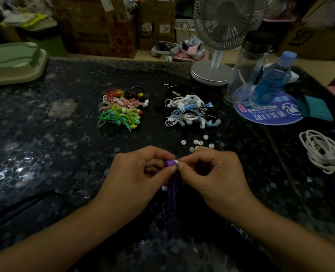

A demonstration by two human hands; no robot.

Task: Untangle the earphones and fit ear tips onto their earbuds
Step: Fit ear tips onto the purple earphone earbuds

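Your left hand (141, 169) pinches the purple earbud (170, 162) above the table (45, 154); your right hand (211, 169) pinches a white tip (176, 161) against it. The tip looks soft and slippery, so grip its rim and hold the hard earbud body, not the limp cord (172, 193)

Most of the purple earbud (170, 163) is hidden by the fingers (167, 170) of the left hand (139, 173), and the fingers of the right hand (213, 173) cover nearly all of the white ear tip (176, 161). Whether the tip is seated cannot be told. The purple cord (172, 195) fades into shadow toward the near edge of the bench (45, 144). The fan (224, 22) is cut off by the top edge.
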